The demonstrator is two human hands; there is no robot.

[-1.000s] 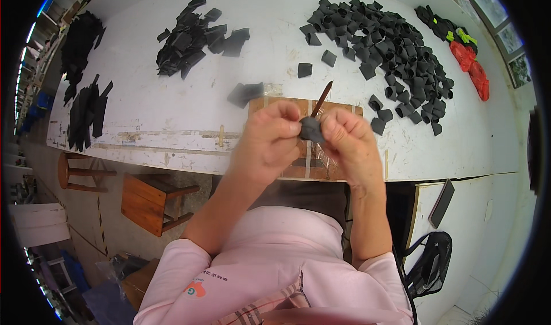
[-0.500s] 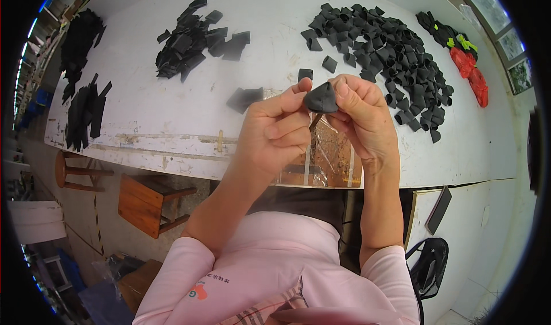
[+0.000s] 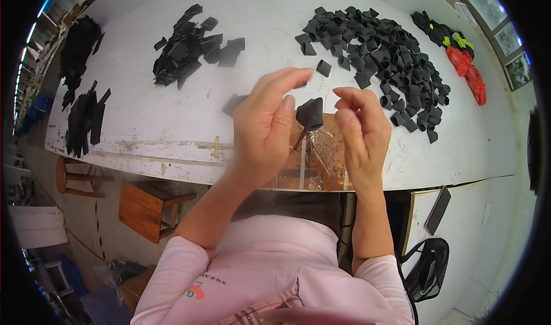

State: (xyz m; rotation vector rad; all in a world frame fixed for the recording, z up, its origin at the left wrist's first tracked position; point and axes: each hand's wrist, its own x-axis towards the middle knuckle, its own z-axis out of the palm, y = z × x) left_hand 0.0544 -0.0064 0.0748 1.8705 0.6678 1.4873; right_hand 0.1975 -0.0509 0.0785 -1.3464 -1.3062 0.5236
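A small black piece of folded fabric (image 3: 310, 114) stands between my two hands, on top of a thin dark rod (image 3: 299, 139). Neither hand touches it. On its left, my left hand (image 3: 265, 121) is open, with the fingers stretched toward the far side and the thumb raised. My right hand (image 3: 365, 127) hovers on its right, fingers loosely bent, with a gap between thumb and forefinger and nothing in them. Under the rod lies a brown board (image 3: 330, 153) covered in clear film. A flat black piece (image 3: 232, 104) is partly hidden behind my left hand.
Many black tube-like pieces (image 3: 376, 52) are heaped at the far right of the white table (image 3: 132, 115). Flat black pieces (image 3: 181, 52) form a pile at far left centre, and black strips (image 3: 85, 121) lie by the left edge. Red plastic bags (image 3: 465, 67) rest far right. A wooden stool (image 3: 143, 210) stands below.
Both hands have let go of the black fabric piece and moved apart. The piece now sits lower and slightly to the left, on the rod.
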